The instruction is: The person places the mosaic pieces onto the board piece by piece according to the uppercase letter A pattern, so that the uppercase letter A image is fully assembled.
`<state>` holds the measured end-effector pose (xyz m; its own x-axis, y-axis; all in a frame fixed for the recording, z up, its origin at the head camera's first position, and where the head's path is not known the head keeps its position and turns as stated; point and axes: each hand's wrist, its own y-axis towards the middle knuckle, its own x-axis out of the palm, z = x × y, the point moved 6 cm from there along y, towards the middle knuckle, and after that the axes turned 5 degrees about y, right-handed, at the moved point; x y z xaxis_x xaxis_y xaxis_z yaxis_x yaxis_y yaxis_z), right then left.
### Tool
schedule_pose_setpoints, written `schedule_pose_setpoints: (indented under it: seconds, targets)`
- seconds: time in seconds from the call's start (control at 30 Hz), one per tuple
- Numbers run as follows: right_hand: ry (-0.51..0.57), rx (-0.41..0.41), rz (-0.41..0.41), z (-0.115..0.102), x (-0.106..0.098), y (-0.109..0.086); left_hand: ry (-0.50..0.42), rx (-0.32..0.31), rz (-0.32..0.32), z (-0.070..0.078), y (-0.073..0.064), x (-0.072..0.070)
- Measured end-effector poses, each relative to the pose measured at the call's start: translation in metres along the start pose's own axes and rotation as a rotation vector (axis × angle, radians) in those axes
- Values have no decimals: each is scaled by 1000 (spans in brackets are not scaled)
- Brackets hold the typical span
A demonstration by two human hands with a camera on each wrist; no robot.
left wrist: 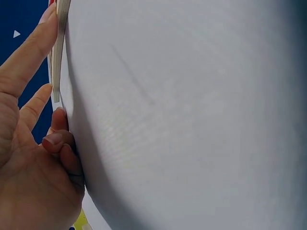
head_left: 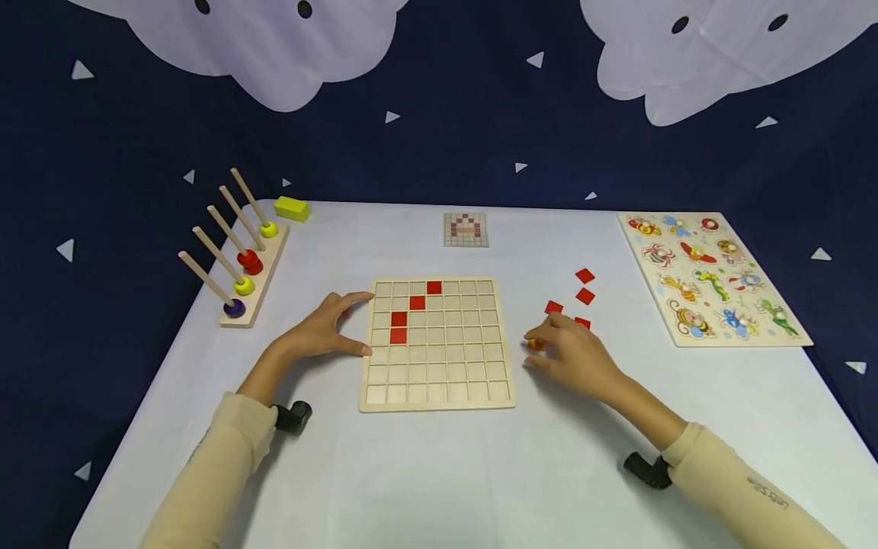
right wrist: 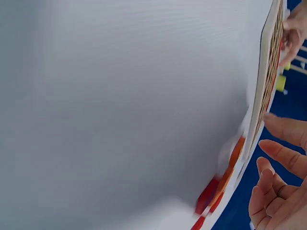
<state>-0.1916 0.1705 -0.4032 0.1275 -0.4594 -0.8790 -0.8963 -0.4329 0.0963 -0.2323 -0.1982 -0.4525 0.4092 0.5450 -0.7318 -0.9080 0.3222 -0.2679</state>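
A wooden grid board (head_left: 439, 407) lies flat mid-table, with several red square tiles (head_left: 398, 335) in its upper left cells. My left hand (head_left: 321, 328) touches the board's left edge with thumb and index finger, spread apart and fairly straight; the other fingers are curled in the left wrist view. To the right of the board, my right hand (head_left: 575, 357) hovers over an orange tile (head_left: 537, 345), partly hidden by the fingers. In the right wrist view, the thumb and index finger stand apart with nothing between them. Loose red tiles (head_left: 584, 296) lie just beyond this hand.
A small pattern card (head_left: 466, 230) lies behind the board. At the left stands a peg stand (head_left: 257, 296) with coloured rings, near a yellow block (head_left: 292, 209). An insect picture puzzle (head_left: 713, 282) lies at the far right. A dark blue cloth (head_left: 439, 152) hangs behind the table.
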Motion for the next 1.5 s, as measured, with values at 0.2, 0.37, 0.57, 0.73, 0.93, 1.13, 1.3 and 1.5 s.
schedule_pose_setpoints:
  seconds: [0.2,0.37,0.57,0.73,0.93,1.13,1.3,1.5]
  targets:
    - [-33,43,40,26,-16,-25,3,-10,-7,-2,-3,3]
    - [-10,116,112,44,-20,-41,-3,-16,-6,-2,-4,1]
    - [-6,171,171,53,-22,-46,-5,-2,-5,0,1,0]
    - [-24,146,134,53,-20,-43,0,-20,-12,-2,0,0]
    - [-39,138,118,53,-20,-41,-1,-14,-16,0,-1,-1]
    - [-10,128,127,45,-19,-37,7,-19,-18,2,0,-2]
    - [15,85,120,26,-13,-24,4,-18,-19,1,0,-3]
    - [29,-1,86,1,1,-5,-1,-15,-21,0,1,-2]
